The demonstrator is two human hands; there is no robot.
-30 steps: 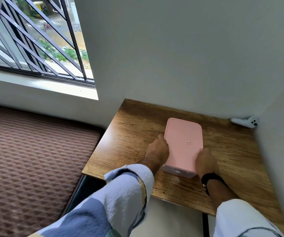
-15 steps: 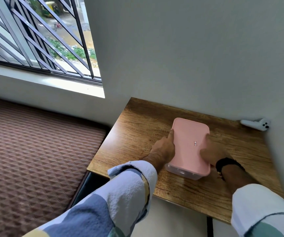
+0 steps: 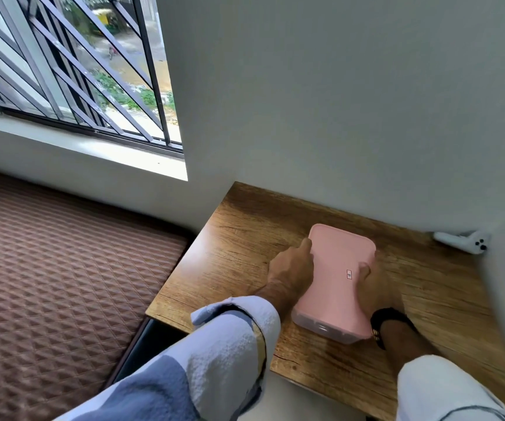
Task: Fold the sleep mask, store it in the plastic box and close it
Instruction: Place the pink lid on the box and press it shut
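Note:
A plastic box [image 3: 334,284] with a pink lid lies flat on the wooden table [image 3: 239,238], lid seated on its clear base. My left hand [image 3: 292,270] presses against the box's left edge, fingers along the lid rim. My right hand [image 3: 372,287] rests on the lid's right edge, thumb on top. The sleep mask is not visible; the lid hides the inside of the box.
A white controller [image 3: 460,241] lies in the table's far right corner against the wall. Grey walls close the table at the back and right. A brown quilted mattress [image 3: 62,268] lies to the left below a barred window [image 3: 62,71].
Both hands have slid forward along the lid's side edges, from the near corners toward the middle. The box has stayed in place.

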